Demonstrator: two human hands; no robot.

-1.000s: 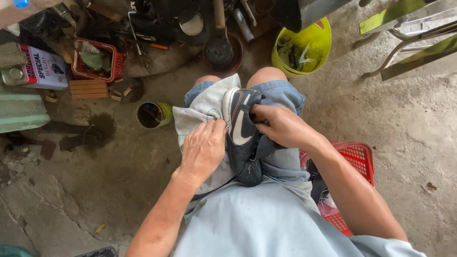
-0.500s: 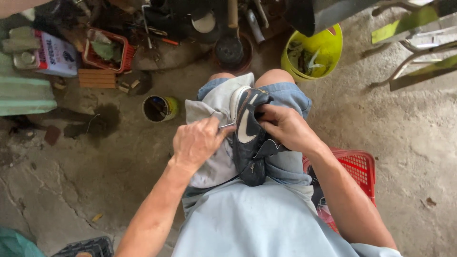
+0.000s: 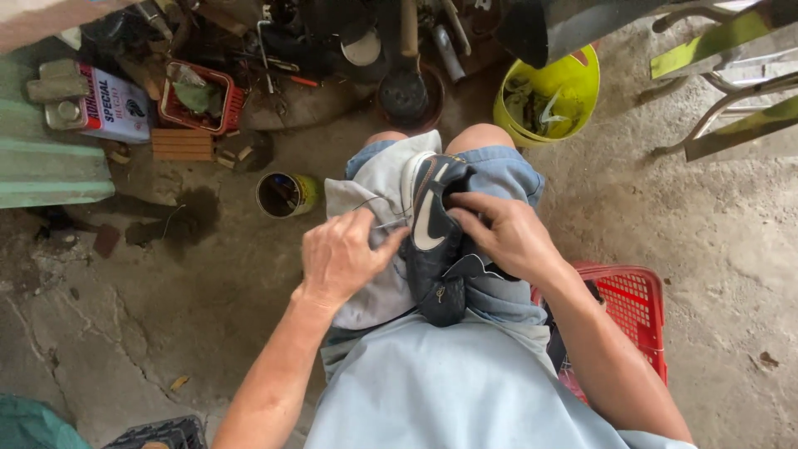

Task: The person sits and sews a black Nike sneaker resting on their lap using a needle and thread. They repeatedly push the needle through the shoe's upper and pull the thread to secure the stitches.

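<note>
Stitching black leather shoe (image 3: 434,249) at frame centre: right hand (image 3: 509,234) gripping it closed, left hand (image 3: 342,258) fingers pinching thread (image 3: 371,201); seam unfinished, apparently.

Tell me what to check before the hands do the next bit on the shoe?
1. Shoe steady on the lap: ok, it lies on the grey cloth over the thighs.
2. Right hand holding the shoe: ok, its fingers press on the upper.
3. Left hand on the thread: ok, its fingertips pinch at the shoe's edge, where a thin thread runs.
4. Needle: cannot tell, too small to see.
5. Thread free of tangles: cannot tell.
6. Open tin clear of the knees: ok, it stands apart on the floor.
</note>
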